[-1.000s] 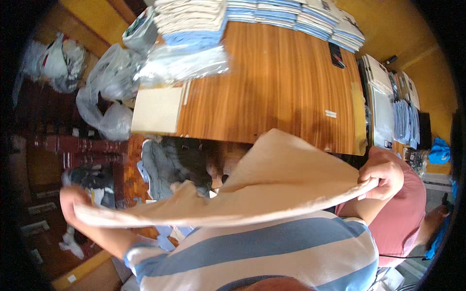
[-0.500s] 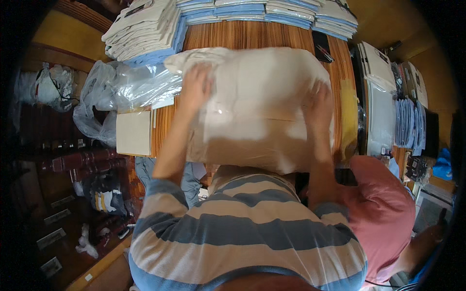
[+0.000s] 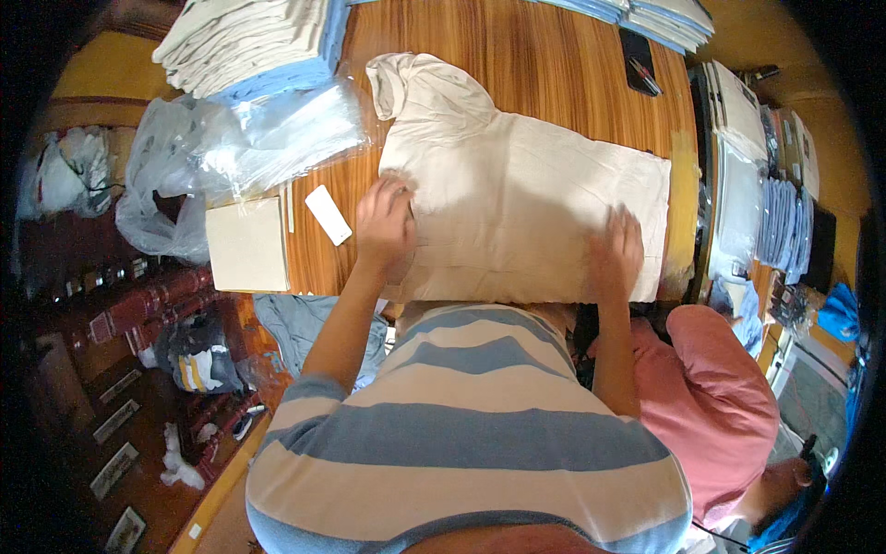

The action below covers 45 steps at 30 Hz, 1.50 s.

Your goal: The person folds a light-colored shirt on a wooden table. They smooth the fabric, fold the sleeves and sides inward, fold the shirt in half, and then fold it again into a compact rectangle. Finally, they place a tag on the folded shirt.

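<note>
A cream shirt [image 3: 526, 185] is lying flat on the wooden desk [image 3: 563, 65], its rumpled sleeve sticking out at the far left corner and a straight edge running down its right side. The person's left hand [image 3: 386, 217] is hovering over or resting on the shirt's left edge; its fingers are bending and sitting close together (blur is hiding the tips, so I cannot tell whether they are pinching cloth). The right hand [image 3: 618, 254] is reaching over the shirt's right part, its fingers stretching forward slightly apart and loose.

To the left of the shirt, a small white card [image 3: 329, 214] is lying near it, and a flat cream board [image 3: 247, 245] is lying farther out. Clear plastic sheeting [image 3: 305, 129] is gleaming to the shirt's far left, with a stack of folded cream and light blue clothes [image 3: 249, 46] standing beyond. Past the shirt's far right corner, a black phone [image 3: 637, 51] is lying with a pen [image 3: 646, 81] on it. Nearer than the shirt and to its right, another person in pinkish red clothing [image 3: 711, 397] is showing.
</note>
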Tool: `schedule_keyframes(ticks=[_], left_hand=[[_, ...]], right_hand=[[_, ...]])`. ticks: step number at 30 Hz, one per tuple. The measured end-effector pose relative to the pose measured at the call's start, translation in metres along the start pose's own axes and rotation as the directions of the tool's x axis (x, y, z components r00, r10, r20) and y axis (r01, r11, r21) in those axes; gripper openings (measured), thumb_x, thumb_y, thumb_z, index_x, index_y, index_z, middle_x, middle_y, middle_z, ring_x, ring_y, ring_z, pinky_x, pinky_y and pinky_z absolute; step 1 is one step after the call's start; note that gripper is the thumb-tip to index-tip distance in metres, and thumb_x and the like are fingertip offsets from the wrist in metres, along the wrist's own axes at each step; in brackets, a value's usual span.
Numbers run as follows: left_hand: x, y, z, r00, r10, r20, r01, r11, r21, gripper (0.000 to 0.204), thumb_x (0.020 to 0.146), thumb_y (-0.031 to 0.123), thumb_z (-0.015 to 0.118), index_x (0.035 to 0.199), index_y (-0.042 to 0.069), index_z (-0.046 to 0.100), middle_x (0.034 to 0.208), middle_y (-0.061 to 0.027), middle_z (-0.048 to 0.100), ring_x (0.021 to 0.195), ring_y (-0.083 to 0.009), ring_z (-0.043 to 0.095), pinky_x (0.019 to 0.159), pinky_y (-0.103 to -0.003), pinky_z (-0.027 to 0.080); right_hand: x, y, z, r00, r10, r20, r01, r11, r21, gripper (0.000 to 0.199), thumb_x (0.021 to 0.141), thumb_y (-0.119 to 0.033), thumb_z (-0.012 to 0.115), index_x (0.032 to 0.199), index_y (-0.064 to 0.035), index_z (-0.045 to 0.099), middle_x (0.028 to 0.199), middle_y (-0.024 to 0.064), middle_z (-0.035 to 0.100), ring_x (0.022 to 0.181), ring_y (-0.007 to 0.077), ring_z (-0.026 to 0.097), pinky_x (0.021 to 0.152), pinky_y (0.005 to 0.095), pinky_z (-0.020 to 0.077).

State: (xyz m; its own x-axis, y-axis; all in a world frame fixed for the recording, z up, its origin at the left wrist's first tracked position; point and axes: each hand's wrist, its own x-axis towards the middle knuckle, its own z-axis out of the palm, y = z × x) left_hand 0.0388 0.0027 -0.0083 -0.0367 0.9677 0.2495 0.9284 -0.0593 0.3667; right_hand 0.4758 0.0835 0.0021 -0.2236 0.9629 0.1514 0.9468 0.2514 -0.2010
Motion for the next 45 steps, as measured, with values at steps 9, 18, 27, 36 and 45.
schedule_keyframes(ticks=[9,18,27,36,45], left_hand=[[0.179,-0.032,0.067,0.964,-0.008,0.267,-0.033,0.988,0.149,0.059,0.107,0.051,0.047,0.164,0.036,0.037,0.175,0.0008,0.027,0.161,-0.0392,0.019,0.129,-0.062,0.019],[0.247,-0.079,0.059,0.974,0.225,0.028,-0.225,0.948,0.227,0.061,0.105,0.04,0.055,0.162,0.026,0.041,0.167,-0.0053,0.04,0.156,-0.0393,0.032,0.128,-0.058,0.023],[-0.026,-0.031,-0.026,0.952,-0.05,0.301,0.009,0.99,0.138,0.081,0.095,0.046,0.065,0.163,0.012,0.038,0.174,-0.0134,0.026,0.16,-0.0389,0.022,0.127,-0.059,0.018],[-0.071,-0.026,-0.024,0.972,-0.058,0.227,0.033,0.993,0.114,0.081,0.097,0.061,0.057,0.163,0.016,0.041,0.174,-0.0171,0.025,0.159,-0.0415,0.022,0.127,-0.059,0.015],[-0.062,-0.033,-0.027,0.965,-0.063,0.256,0.009,0.978,0.206,0.076,0.097,0.061,0.06,0.163,0.028,0.042,0.172,-0.019,0.028,0.158,-0.04,0.025,0.126,-0.061,0.02]], right_hand=[[0.128,0.003,0.056,0.999,-0.046,0.022,0.045,0.999,0.02,0.074,0.101,-0.061,0.056,0.159,-0.016,0.045,0.171,0.0128,0.033,0.158,0.0451,0.023,0.124,0.0673,0.0177],[0.198,-0.001,0.063,0.999,-0.04,-0.03,0.036,0.994,-0.099,0.076,0.104,-0.061,0.046,0.165,-0.0175,0.038,0.174,0.0138,0.026,0.161,0.0437,0.016,0.127,0.0656,0.0095],[0.034,0.059,0.017,0.981,0.184,0.066,-0.176,0.978,-0.114,0.069,0.107,-0.05,0.05,0.165,-0.0169,0.036,0.175,0.0148,0.024,0.161,0.0451,0.017,0.126,0.067,0.0127],[0.044,0.123,0.02,0.998,0.055,0.034,-0.051,0.992,-0.116,0.065,0.108,-0.048,0.051,0.165,-0.0207,0.038,0.173,0.0115,0.029,0.159,0.0442,0.023,0.125,0.0679,0.0162],[0.046,-0.05,0.011,0.928,-0.333,0.166,0.315,0.941,0.126,0.062,0.107,-0.035,0.056,0.164,-0.0178,0.039,0.173,0.0147,0.029,0.159,0.0419,0.025,0.125,0.0657,0.0188]])
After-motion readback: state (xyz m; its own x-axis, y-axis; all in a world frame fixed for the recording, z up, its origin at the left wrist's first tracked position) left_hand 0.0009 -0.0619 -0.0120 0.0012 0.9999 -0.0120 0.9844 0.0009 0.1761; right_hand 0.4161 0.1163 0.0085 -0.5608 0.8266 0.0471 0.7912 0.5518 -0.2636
